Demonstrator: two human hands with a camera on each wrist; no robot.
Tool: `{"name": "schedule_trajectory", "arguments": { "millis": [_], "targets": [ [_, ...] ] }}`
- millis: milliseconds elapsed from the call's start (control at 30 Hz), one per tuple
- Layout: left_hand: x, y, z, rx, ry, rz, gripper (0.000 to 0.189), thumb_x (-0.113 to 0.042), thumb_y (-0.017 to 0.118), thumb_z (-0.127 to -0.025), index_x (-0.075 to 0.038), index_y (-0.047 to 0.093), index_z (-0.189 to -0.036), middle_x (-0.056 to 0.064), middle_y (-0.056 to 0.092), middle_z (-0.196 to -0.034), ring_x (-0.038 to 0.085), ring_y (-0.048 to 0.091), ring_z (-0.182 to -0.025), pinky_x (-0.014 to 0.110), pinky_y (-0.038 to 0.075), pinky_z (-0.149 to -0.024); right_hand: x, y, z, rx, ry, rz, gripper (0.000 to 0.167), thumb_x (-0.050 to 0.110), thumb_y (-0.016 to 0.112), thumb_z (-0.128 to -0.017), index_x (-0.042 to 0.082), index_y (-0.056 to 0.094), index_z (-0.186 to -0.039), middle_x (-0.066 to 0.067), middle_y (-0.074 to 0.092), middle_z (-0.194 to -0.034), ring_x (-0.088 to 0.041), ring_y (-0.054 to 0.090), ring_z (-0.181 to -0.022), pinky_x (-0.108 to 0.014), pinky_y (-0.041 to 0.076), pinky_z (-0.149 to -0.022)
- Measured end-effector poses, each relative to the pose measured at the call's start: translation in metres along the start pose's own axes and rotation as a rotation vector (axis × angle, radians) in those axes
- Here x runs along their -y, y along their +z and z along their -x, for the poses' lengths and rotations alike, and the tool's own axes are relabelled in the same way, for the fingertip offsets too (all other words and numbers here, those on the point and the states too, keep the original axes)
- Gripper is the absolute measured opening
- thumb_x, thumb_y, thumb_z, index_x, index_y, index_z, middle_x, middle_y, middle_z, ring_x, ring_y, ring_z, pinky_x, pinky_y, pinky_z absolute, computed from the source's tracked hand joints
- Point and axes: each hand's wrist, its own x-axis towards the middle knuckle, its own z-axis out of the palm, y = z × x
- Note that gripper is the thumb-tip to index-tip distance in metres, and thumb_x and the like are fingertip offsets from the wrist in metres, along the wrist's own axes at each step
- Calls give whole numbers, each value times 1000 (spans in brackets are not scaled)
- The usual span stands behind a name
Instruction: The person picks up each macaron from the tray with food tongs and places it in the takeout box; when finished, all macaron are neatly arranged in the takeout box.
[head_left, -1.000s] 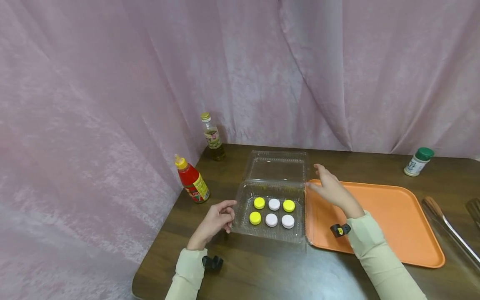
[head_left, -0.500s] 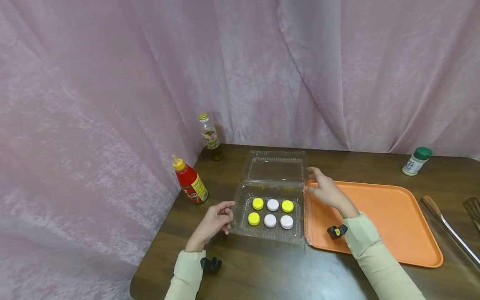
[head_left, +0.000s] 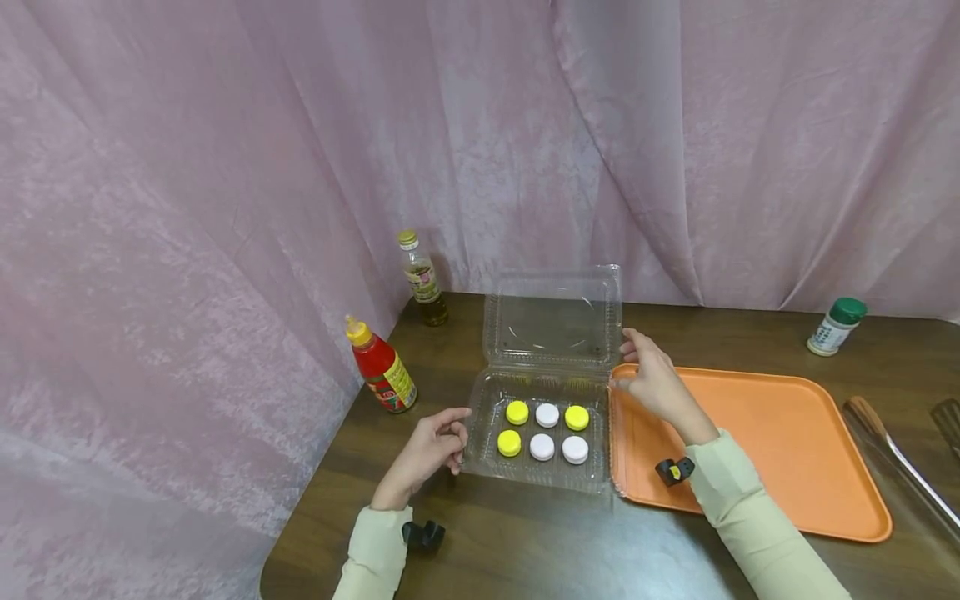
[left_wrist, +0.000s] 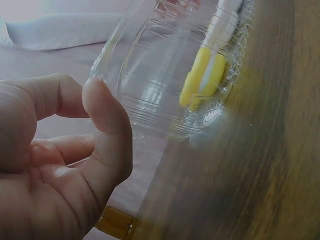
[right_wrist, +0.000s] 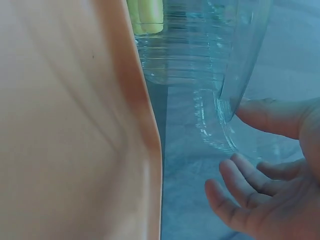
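A clear plastic clamshell box point(head_left: 540, 479) lies on the table with its hinged lid point(head_left: 555, 317) tilted up at the back. Inside the tray sit yellow macarons point(head_left: 509, 443) and white ones point(head_left: 542, 447) in two rows. My left hand point(head_left: 429, 450) pinches the box's left rim, and in the left wrist view the thumb tip point(left_wrist: 97, 95) meets that rim. At the other side my right hand point(head_left: 656, 379) is by the hinge, its fingers against the right edge of the lid. In the right wrist view that hand's fingers point(right_wrist: 240, 190) are gently bent, apart from one another.
An orange tray point(head_left: 765, 458) lies directly right of the box, under the right forearm. A red sauce bottle point(head_left: 384, 371) and an oil bottle point(head_left: 424, 287) stand at the left. Far right are a green-capped shaker point(head_left: 836, 327), a wooden-handled utensil point(head_left: 870, 417) and a slotted turner point(head_left: 951, 421).
The lid has swung up from lying flat on the table to a raised tilt. My right hand has moved left onto the lid's edge, while the left hand has stayed at the rim.
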Motion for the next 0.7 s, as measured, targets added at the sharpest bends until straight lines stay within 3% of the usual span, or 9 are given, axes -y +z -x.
{"name": "schedule_trajectory", "arguments": {
  "millis": [267, 467, 700],
  "targets": [
    [3, 0, 2, -6, -7, 3, 52, 11, 51, -88, 12, 48, -140, 12, 55, -90, 16, 52, -63, 23, 52, -50, 3, 2, 2, -8, -2, 5, 84, -5, 76, -81, -11, 29, -150, -26, 52, -123, -45, 52, -118, -58, 47, -98],
    [2, -2, 1, 4, 7, -27, 51, 9, 52, -90, 11, 48, -140, 12, 56, -90, 17, 53, -63, 23, 53, -52, 7, -3, 5, -27, -18, 7, 65, -6, 75, -80, -7, 39, -135, -24, 52, -117, -45, 52, -114, -57, 46, -97],
    [0, -2, 1, 7, 4, -31, 49, 8, 52, -91, 10, 49, -139, 11, 56, -91, 17, 52, -63, 23, 53, -53, 15, -20, 13, -36, -123, 65, 38, -1, 70, -89, -8, 53, -122, -22, 57, -110, -41, 58, -101, -56, 49, -88]
  ]
}}
